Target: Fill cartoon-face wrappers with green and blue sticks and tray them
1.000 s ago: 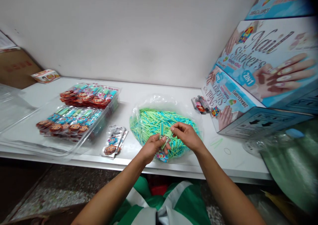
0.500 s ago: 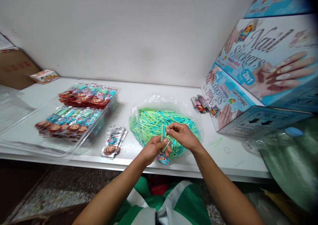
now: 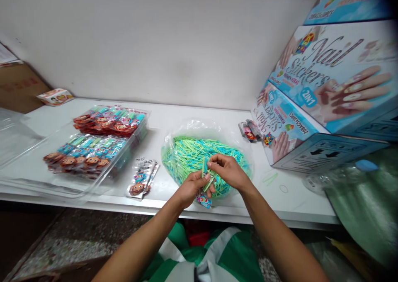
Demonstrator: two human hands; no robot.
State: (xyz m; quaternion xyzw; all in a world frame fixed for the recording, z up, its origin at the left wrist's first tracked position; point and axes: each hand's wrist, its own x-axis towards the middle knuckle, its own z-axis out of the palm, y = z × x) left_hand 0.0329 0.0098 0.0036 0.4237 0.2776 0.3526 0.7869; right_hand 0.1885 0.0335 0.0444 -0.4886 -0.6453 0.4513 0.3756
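Note:
My left hand (image 3: 192, 185) is closed around a small printed packet (image 3: 203, 199) whose lower end hangs below the fingers. My right hand (image 3: 228, 171) pinches a blue stick (image 3: 205, 164) and a green one at the packet's top. Both hands hover over the near edge of a clear plastic bag (image 3: 199, 128) holding a heap of green and blue sticks (image 3: 189, 153) on the white table (image 3: 199, 114).
A clear tray (image 3: 37, 178) with rows of filled packets (image 3: 83, 155) lies at the left, with several loose packets (image 3: 143, 176) beside it. Large "Nail Stickers" boxes (image 3: 326, 95) stand at the right, small packets (image 3: 248, 130) at their foot. A green bag (image 3: 367, 207) lies at far right.
My right hand has moved left to meet my left hand, bringing the sticks to the top of the packet. The rest is unchanged.

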